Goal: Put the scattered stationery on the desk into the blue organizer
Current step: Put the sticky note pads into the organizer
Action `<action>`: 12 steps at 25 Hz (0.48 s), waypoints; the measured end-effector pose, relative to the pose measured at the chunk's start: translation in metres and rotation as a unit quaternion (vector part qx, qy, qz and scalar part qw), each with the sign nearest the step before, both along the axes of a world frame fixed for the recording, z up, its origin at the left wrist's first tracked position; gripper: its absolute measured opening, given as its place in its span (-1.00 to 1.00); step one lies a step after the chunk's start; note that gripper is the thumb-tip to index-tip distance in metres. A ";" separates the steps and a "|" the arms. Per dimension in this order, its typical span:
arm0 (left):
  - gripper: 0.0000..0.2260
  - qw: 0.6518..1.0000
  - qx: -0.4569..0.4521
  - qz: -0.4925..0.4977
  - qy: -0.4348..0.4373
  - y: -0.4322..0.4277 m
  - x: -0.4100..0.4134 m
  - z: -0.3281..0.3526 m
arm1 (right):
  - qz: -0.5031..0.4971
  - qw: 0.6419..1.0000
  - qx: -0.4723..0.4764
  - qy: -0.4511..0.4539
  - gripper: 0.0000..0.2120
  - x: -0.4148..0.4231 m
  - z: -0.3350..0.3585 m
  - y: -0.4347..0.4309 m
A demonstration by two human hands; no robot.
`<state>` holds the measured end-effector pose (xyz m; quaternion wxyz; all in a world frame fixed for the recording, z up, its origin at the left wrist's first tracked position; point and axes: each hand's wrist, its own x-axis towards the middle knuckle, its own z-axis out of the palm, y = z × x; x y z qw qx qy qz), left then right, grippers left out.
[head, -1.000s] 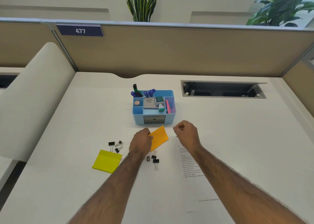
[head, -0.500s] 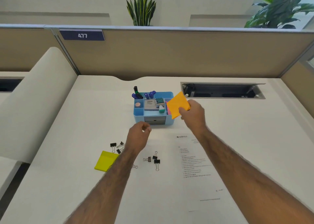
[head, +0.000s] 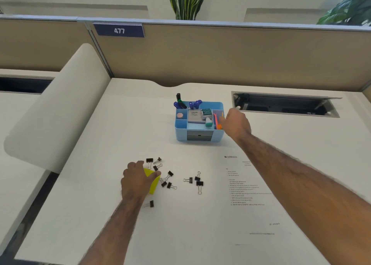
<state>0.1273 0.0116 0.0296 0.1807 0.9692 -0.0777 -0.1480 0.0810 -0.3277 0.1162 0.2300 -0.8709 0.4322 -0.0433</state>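
Fingers (head: 137,164) and thumb of the left hand (head: 136,181) curl round a yellow pad (head: 153,184) low over the desk (head: 100,184), among black clips (head: 199,183). The organizer (head: 180,134) lies ahead and to the right, well apart. The right hand (head: 236,124) is at its right slot, fingertips against an orange pad (head: 220,124) standing on edge there; whether grasping or released, I cannot tell. The yellow pad is square, bright and thin, and would likely slot in edgewise.
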 end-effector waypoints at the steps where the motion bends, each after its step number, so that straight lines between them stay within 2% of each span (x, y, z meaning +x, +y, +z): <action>1: -0.35 0.999 0.029 0.004 0.015 0.007 -0.001 -0.003 | -0.002 1.000 0.006 0.000 -0.67 -0.003 -0.001 0.004; 6: -0.25 0.993 0.104 -0.002 0.052 0.018 -0.002 -0.007 | -0.034 0.997 0.044 -0.060 -0.80 -0.036 -0.018 0.016; 8: -0.23 0.992 0.108 0.006 0.068 0.017 0.003 -0.005 | -0.034 0.995 0.069 -0.065 -0.83 -0.050 -0.025 0.026; 12: -0.41 0.995 0.075 0.028 0.063 0.018 0.012 -0.004 | -0.016 0.991 0.114 -0.075 -0.86 -0.076 -0.042 0.046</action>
